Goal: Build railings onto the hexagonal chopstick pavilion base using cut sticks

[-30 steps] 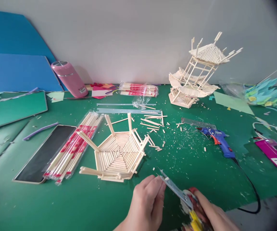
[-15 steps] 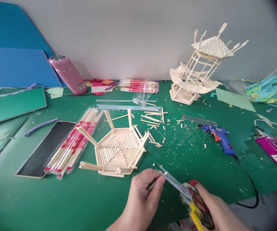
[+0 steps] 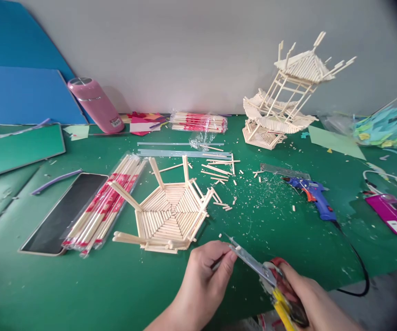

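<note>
My left hand [image 3: 203,280] is closed in a pinch on a thin wooden stick [image 3: 217,264] at the near edge of the green mat. The stick's tip lies between the blades of the shears [image 3: 255,266]. My right hand [image 3: 309,301] grips the shears' red and yellow handles. Just beyond my left hand lies a hexagonal roof piece [image 3: 166,211] made of wooden sticks, with posts sticking up from its corners. A two-tier stick pavilion [image 3: 281,101] leans against the wall at the back right.
Packs of chopsticks [image 3: 107,204] lie left of the roof piece, beside a dark tablet [image 3: 65,214]. Another chopstick pack [image 3: 198,123] and a pink bottle [image 3: 95,105] are at the back. A blue glue gun [image 3: 312,195], ruler, stick offcuts and a magenta box [image 3: 393,214] lie to the right.
Both hands have stayed at the near edge, holding stick and shears. The view shifted slightly, so the table objects sit a little higher and further left in frame.
</note>
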`<state>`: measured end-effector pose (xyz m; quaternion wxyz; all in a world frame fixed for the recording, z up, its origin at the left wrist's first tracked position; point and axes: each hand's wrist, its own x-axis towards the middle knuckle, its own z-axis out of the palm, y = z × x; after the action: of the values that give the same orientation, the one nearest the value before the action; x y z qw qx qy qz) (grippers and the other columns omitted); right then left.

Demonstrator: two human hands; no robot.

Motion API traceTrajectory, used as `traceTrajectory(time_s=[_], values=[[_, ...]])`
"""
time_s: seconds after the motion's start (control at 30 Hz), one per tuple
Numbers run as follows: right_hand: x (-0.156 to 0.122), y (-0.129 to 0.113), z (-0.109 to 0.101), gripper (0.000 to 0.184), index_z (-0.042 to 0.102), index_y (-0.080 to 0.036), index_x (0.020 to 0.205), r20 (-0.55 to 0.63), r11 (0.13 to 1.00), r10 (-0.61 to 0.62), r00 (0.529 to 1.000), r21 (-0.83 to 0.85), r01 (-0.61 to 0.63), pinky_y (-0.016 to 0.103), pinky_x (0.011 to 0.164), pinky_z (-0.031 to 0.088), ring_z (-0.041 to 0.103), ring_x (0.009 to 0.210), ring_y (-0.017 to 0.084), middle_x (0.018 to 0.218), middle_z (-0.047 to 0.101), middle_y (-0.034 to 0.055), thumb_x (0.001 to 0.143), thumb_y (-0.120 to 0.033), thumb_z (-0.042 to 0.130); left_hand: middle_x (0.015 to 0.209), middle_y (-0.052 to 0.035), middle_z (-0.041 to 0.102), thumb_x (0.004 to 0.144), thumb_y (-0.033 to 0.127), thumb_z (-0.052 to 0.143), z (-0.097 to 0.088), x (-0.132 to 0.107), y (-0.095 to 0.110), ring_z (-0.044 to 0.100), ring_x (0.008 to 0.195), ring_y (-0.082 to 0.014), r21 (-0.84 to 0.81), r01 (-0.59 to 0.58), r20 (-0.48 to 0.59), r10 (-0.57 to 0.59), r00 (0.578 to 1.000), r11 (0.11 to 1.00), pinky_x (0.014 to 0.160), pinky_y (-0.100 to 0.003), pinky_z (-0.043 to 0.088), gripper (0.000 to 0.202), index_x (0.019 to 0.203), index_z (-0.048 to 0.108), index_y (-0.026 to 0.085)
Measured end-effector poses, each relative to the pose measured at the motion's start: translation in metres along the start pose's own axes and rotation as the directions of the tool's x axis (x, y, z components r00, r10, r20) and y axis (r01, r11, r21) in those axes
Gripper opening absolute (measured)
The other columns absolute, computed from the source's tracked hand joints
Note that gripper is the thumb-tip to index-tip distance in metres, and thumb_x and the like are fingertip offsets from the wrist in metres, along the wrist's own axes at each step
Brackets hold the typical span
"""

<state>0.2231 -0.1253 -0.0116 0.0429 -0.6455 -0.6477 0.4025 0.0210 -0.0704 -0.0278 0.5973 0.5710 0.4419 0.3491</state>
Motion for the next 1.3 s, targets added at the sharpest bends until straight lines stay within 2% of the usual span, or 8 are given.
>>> traceTrajectory(time_s=[0.13,0.37,0.57,0.67,0.9,1.03,1.13,1.3], values=[[0.006,-0.002,-0.005,0.042,0.048,-0.017,0.107,-0.081,0.998,-0.014,0.997,-0.057,0.01,0.021,0.058,0.052,0.064,0.094,0.024,0.097,0.069,0.0095,0.065,-0.021,0.05,0.056,0.0025,0.04,0.085,0.026,0.048,0.002,-0.004,0.005,0.033,0.052,-0.0094,-0.068,-0.048,0.014,0.049,0.999,0.997,0.047,-0.022,0.027,0.028,0.062,0.058,0.013],[-0.002,-0.012,-0.007,0.032,0.051,-0.021,0.094,-0.029,0.998,-0.04,0.999,0.049,0.041,0.02,0.064,0.052,0.067,0.078,0.02,0.08,0.07,0.0017,0.062,-0.02,0.052,0.049,0.0049,0.039,0.08,0.035,0.057,-0.01,0.003,0.003,0.028,0.044,-0.0064,-0.499,0.299,0.331,-0.14,0.933,0.813,0.042,-0.02,0.02,0.023,0.075,0.067,0.015],[0.006,-0.011,-0.006,0.027,0.052,-0.02,0.093,-0.068,1.0,-0.013,0.998,-0.008,0.012,0.02,0.058,0.052,0.068,0.074,0.02,0.075,0.069,0.0037,0.067,-0.022,0.048,0.056,0.0023,0.04,0.083,0.022,0.05,0.002,0.003,0.008,0.034,0.054,-0.0101,0.015,-0.057,-0.099,0.058,0.993,0.998,0.05,-0.023,0.028,0.025,0.061,0.056,0.014],[0.006,-0.009,-0.007,0.034,0.051,-0.019,0.101,-0.074,0.999,-0.035,0.997,0.036,0.037,0.018,0.06,0.052,0.068,0.076,0.019,0.082,0.07,0.0043,0.068,-0.024,0.049,0.055,0.003,0.037,0.085,0.021,0.046,0.003,0.002,0.008,0.032,0.053,-0.0099,0.07,-0.166,-0.085,0.172,0.981,0.984,0.05,-0.024,0.027,0.029,0.058,0.054,0.014],[0.0,-0.003,-0.002,0.044,0.051,-0.022,0.104,-0.083,0.996,-0.04,0.996,0.079,0.047,0.018,0.062,0.052,0.068,0.078,0.019,0.087,0.071,0.0029,0.06,-0.017,0.05,0.046,0.0053,0.039,0.08,0.036,0.053,-0.007,0.011,0.004,0.027,0.042,-0.0074,-0.406,0.349,0.349,-0.209,0.914,0.845,0.041,-0.021,0.019,0.026,0.071,0.061,0.014],[0.001,0.003,0.001,0.043,0.049,-0.018,0.108,-0.095,1.0,0.0,0.996,0.015,0.001,0.02,0.061,0.052,0.067,0.084,0.021,0.089,0.071,0.0078,0.064,-0.021,0.049,0.053,0.0031,0.039,0.084,0.029,0.047,0.002,0.007,0.008,0.032,0.05,-0.0095,-0.084,0.029,0.034,-0.026,0.999,0.996,0.047,-0.023,0.025,0.029,0.059,0.054,0.015],[0.0,0.006,0.001,0.043,0.048,-0.017,0.108,-0.117,1.0,-0.007,0.993,-0.022,0.005,0.02,0.06,0.052,0.067,0.083,0.022,0.09,0.07,0.0093,0.066,-0.023,0.05,0.056,0.0029,0.037,0.086,0.025,0.044,0.004,0.004,0.008,0.033,0.053,-0.0104,0.064,-0.177,-0.041,0.18,0.983,0.982,0.051,-0.025,0.026,0.032,0.056,0.05,0.015],[-0.004,0.002,-0.001,0.046,0.05,-0.02,0.107,-0.106,0.999,-0.017,0.994,-0.037,0.013,0.02,0.06,0.052,0.067,0.081,0.022,0.084,0.07,0.0051,0.061,-0.023,0.053,0.05,0.005,0.037,0.084,0.036,0.047,-0.008,0.007,0.006,0.028,0.045,-0.0082,-0.295,0.239,0.346,-0.13,0.929,0.925,0.043,-0.022,0.021,0.029,0.072,0.061,0.014]])
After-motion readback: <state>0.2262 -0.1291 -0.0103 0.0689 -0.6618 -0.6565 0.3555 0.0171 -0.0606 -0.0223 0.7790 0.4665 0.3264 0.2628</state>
